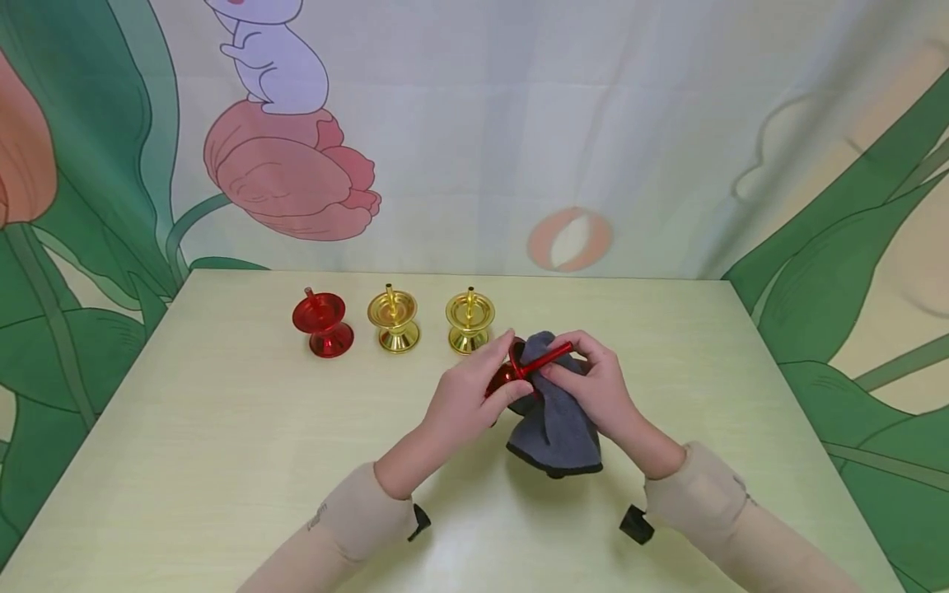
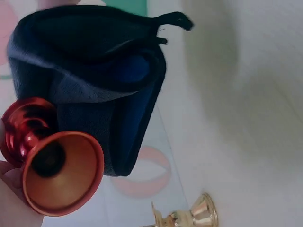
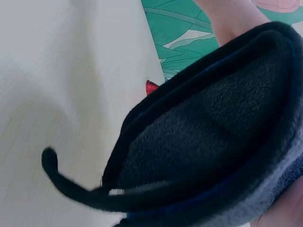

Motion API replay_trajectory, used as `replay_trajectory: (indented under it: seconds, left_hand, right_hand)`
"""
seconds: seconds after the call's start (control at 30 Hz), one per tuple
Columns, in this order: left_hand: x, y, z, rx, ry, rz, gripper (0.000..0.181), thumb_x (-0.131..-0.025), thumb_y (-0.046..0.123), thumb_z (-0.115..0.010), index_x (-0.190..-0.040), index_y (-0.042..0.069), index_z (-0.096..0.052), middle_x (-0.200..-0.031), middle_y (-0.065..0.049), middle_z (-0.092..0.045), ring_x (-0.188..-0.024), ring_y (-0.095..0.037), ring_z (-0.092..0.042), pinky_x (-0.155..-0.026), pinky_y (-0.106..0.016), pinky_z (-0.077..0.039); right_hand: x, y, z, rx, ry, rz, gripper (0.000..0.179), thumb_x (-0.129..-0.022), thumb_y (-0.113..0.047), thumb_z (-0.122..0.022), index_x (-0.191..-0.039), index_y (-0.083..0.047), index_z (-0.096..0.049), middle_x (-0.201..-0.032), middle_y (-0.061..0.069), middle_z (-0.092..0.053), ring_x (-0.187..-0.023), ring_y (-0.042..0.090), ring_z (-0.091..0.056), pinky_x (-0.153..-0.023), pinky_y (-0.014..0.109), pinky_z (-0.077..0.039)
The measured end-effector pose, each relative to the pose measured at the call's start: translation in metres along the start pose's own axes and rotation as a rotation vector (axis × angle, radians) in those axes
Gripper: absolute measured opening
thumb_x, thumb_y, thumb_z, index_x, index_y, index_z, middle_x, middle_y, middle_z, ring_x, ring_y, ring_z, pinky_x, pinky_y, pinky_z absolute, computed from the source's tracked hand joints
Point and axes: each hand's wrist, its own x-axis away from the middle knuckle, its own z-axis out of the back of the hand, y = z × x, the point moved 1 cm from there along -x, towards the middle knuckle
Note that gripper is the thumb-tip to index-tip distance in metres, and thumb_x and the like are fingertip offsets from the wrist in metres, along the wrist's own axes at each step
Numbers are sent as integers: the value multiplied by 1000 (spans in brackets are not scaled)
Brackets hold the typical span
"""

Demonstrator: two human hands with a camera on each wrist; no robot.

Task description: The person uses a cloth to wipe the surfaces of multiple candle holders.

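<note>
Over the middle of the table, my left hand (image 1: pixel 463 391) grips a shiny red metal candle holder (image 1: pixel 550 357) tilted on its side. Its thin stem points right, toward the other hand. In the left wrist view the hollow, flared foot (image 2: pixel 66 179) faces the camera. A dark grey cloth (image 1: pixel 559 428) with black edging is pinched in my right hand (image 1: pixel 599 383) and lies against the dish, beside the stem. The cloth hangs below the hand in folds, and its hanging loop (image 3: pixel 52 165) shows in the right wrist view. The cloth hides part of the dish.
Along the back of the pale table (image 1: pixel 222 461) stand another red candle holder (image 1: pixel 330 339) and two gold ones, a left one (image 1: pixel 399 336) and a right one (image 1: pixel 469 339), all upright. Behind the table hangs a printed curtain (image 1: pixel 460 148).
</note>
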Motion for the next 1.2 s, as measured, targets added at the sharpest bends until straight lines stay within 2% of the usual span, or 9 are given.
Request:
replay_trajectory:
  seconds: [0.13, 0.37, 0.47, 0.6, 0.7, 0.77, 0.97, 1.1, 1.2]
  left_hand:
    - [2, 4, -3, -98, -7, -32, 81, -75, 48, -61, -136, 3, -32, -134, -11, -44, -119, -23, -47, -91, -35, -45]
    - [1, 1, -1, -18, 53, -46, 82, -62, 42, -76, -129, 8, -43, -117, -6, -58, -90, -12, -59, -71, -21, -50]
    - [-1, -5, 3, 113, -43, -20, 77, -62, 38, -77, -127, 12, -45, -108, -2, -62, -77, -10, -58, -61, -17, -47]
    - [-3, -11, 9, 332, -230, 68, 72, -66, 32, -76, -128, 16, -45, -113, -1, -60, -94, -16, -60, -67, -19, -50]
    - [-4, -12, 12, 377, -316, 128, 75, -67, 34, -74, -132, 16, -41, -126, 0, -53, -112, -18, -53, -74, -21, -51]
    - [-5, -12, 12, 341, -324, 150, 78, -68, 37, -72, -135, 16, -38, -129, 0, -50, -108, -18, -55, -70, -21, -51]
    - [-2, -5, 9, 183, -125, 141, 76, -66, 41, -72, -131, 13, -44, -121, -1, -58, -89, -15, -60, -62, -17, -47]
    - [2, 3, 5, 69, 50, 12, 61, -71, 33, -69, -124, 8, -52, -119, -6, -58, -104, -17, -58, -75, -22, -51]
    - [6, 6, 0, -43, 91, -79, 60, -78, 31, -63, -128, 3, -46, -127, -12, -51, -117, -21, -49, -89, -32, -46]
  right_hand:
    - [1, -1, -2, 33, 35, 4, 19, -78, -2, -62, -96, -4, -55, -95, -3, -56, -73, 9, -59, -63, 22, -51]
    - [3, -4, -4, 66, 10, 64, 20, -78, -1, -62, -97, -1, -55, -98, 6, -55, -74, 10, -60, -62, 23, -51]
    - [4, -4, -3, 118, -22, 131, 21, -77, 0, -63, -96, 0, -55, -97, 10, -56, -71, 6, -60, -62, 21, -51]
    - [6, -5, -2, 171, -85, 219, 24, -75, 4, -65, -95, -2, -55, -97, 16, -58, -69, 5, -60, -66, 21, -50]
    - [6, -4, -1, 174, -119, 225, 25, -75, 5, -64, -96, -2, -54, -97, 18, -59, -69, 6, -60, -67, 21, -51]
    - [5, -3, -1, 167, -123, 199, 23, -76, 5, -63, -96, -1, -54, -98, 18, -58, -70, 4, -60, -68, 21, -51]
    - [2, 1, -1, 111, -78, 97, 21, -78, 2, -62, -98, 2, -54, -99, 15, -56, -75, 4, -60, -66, 23, -52]
    - [0, 0, -1, 86, -19, 65, 22, -78, -1, -62, -99, 2, -54, -99, 6, -55, -79, 9, -59, -66, 23, -52]
    - [0, -1, -3, 81, 26, 55, 24, -79, -3, -62, -100, 3, -54, -97, -1, -55, -82, 8, -58, -67, 21, -51]
